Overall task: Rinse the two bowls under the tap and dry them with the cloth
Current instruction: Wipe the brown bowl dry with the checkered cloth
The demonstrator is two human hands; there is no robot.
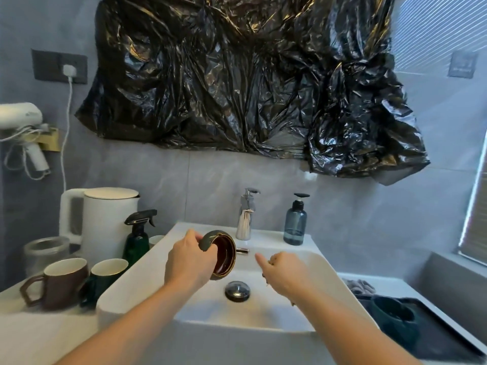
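Note:
Two nested bowls hang tilted on their side over the white sink (137, 288): a grey-green outer bowl (208, 239) and a brown, gold-rimmed inner bowl (224, 259). My left hand (187, 262) grips them by the rim, openings facing right. My right hand (284, 275) hovers over the basin to their right and holds nothing, its index finger pointing toward the low spout (242, 250) and its other fingers curled. The chrome tap (245, 219) stands behind the basin; no water is visible. A grey cloth (361, 285) lies crumpled on the counter at the right.
A blue soap bottle (295, 225) stands right of the tap. Left of the sink are a white kettle (105, 219), a green spray bottle (138, 235), a brown mug (63, 283) and a green mug (105, 277). A dark tray (434, 335) at right holds a green cup (395, 317).

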